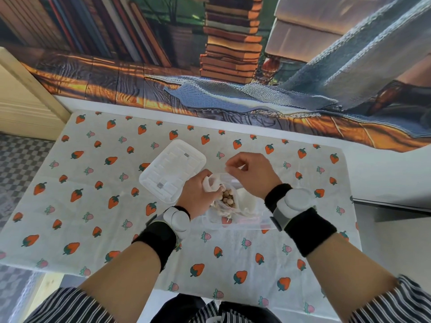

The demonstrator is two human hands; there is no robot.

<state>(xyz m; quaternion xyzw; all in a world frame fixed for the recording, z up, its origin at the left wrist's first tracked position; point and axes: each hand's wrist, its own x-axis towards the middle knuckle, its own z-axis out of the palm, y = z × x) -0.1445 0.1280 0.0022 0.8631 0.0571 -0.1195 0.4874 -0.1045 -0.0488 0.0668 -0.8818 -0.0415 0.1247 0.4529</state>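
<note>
— What are the hands doing?
— The left hand [198, 194] grips the bunched edge of a clear bag [227, 203] of small round brown pieces. The right hand [250, 174] pinches the opposite edge.
— Where is the bag?
— Over a clear box [256, 223] on the strawberry-cloth desk [116, 217], with a white lid [171, 170] just to its left.

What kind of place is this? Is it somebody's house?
Probably a room in a home: a strawberry tablecloth, a wall hanging printed with books, and a clear food box holding a bag of small tan balls, its lid beside it.
</note>
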